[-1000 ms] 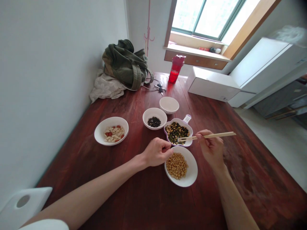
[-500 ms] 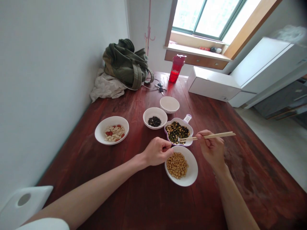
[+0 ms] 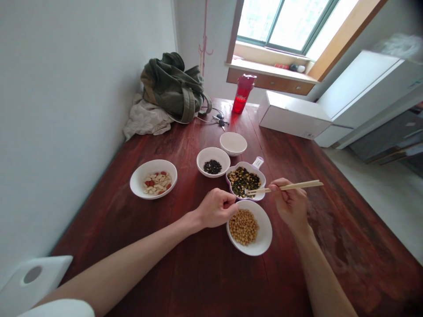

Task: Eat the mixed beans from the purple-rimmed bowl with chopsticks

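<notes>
My right hand is closed around a pair of chopsticks. Their tips rest in a purple-rimmed, handled bowl of mixed dark and yellow beans. Just in front of it stands a white bowl with soybeans. My left hand is curled with its thumb at the soybean bowl's upper left rim, close to the purple-rimmed bowl; its fingertips are partly hidden. Behind are a white bowl with black beans and an empty white bowl.
Farther left, a white bowl holds pale and reddish-brown pieces. At the back are a green bag, keys, a red bottle and a white box. A white chair back stands at lower left.
Almost nothing differs. The chopstick tips have shifted very slightly within the mixed beans, and the whole view has moved a touch.
</notes>
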### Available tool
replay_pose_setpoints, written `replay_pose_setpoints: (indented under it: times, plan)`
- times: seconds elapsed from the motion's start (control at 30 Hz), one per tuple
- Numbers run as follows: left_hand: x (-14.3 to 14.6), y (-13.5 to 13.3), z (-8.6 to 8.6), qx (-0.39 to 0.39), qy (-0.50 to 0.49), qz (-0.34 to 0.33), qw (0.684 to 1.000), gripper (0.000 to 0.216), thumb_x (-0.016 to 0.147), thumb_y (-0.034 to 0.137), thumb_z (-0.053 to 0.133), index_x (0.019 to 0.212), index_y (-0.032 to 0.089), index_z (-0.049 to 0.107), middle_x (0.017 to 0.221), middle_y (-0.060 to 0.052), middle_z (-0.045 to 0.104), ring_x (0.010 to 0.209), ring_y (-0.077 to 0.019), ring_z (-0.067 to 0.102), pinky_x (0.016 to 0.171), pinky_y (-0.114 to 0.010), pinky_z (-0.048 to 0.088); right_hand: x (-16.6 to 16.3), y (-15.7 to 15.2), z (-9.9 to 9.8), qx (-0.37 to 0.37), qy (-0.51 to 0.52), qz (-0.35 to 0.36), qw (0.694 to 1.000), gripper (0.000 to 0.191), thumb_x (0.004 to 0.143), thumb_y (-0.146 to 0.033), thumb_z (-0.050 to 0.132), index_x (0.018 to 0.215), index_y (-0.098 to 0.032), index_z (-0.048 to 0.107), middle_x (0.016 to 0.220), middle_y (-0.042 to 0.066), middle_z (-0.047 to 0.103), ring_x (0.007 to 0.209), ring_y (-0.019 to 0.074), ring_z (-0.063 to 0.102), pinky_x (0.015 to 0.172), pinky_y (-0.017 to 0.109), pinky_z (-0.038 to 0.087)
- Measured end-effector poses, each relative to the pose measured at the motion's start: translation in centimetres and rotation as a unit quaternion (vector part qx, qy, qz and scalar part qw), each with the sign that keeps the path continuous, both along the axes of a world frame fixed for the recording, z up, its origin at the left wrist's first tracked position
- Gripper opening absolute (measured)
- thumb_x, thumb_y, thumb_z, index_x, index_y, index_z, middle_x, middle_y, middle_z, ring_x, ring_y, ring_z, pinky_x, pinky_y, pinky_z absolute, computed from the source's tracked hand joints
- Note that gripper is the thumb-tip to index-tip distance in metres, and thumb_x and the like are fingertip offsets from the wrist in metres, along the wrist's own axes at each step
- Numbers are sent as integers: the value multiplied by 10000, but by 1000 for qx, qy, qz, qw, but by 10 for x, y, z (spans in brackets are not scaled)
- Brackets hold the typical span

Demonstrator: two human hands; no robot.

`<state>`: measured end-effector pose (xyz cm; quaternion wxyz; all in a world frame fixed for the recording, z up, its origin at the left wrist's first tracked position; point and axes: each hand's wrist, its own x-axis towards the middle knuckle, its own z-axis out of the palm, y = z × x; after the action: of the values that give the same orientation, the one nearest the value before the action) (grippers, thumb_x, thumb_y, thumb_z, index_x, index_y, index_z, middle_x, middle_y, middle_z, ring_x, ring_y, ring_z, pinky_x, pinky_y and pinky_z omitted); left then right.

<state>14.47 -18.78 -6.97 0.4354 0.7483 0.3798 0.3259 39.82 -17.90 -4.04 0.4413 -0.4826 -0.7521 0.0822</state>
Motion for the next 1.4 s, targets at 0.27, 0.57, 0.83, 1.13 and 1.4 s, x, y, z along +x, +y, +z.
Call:
replay_pose_setpoints:
  times: [0.27, 0.57, 0.83, 1.13, 1.4]
  plan:
    - [-1, 0, 2, -2, 3, -3, 1000, 419, 870, 239, 550, 572, 183, 261, 558, 63, 239, 541, -65, 223, 528, -254, 165, 4, 2, -6, -10, 104, -16, 994, 224, 1003, -329, 644, 830, -193, 687, 717, 2, 655, 555, 123, 552, 538, 255, 426]
    - [-1, 0, 2, -11, 6, -1, 1000, 411, 859, 237, 550, 571, 187, 261, 555, 63, 248, 543, -67, 222, 530, -257, 159, 5, -1, 2, -12, 79, -21, 997, 253, 1008, -378, 632, 844, -193, 683, 722, 8, 646, 540, 122, 511, 530, 263, 421]
    - [-1, 1, 2, -10, 10, -3, 1000, 414, 868, 247, 551, 570, 183, 271, 550, 63, 254, 541, -65, 225, 531, -259, 159, 3, -1, 0, -43, -3, 5, 999, 197, 1040, -345, 581, 929, -207, 666, 696, 0, 678, 525, 128, 587, 525, 246, 446]
    - [-1, 1, 0, -10, 10, -5, 1000, 417, 872, 246, 553, 576, 184, 266, 557, 64, 250, 547, -65, 223, 531, -254, 161, 2, -1, -3, -50, -1, 24, 998, 147, 1056, -341, 562, 1033, -214, 634, 713, 3, 732, 547, 151, 691, 493, 225, 518]
    - [-1, 0, 1, -13, 4, -3, 1000, 416, 865, 249, 555, 575, 189, 264, 556, 63, 248, 547, -69, 217, 527, -255, 160, -2, -1, -3, -36, 1, 26, 999, 157, 1055, -345, 561, 1022, -220, 650, 814, 31, 764, 539, 140, 683, 491, 230, 542]
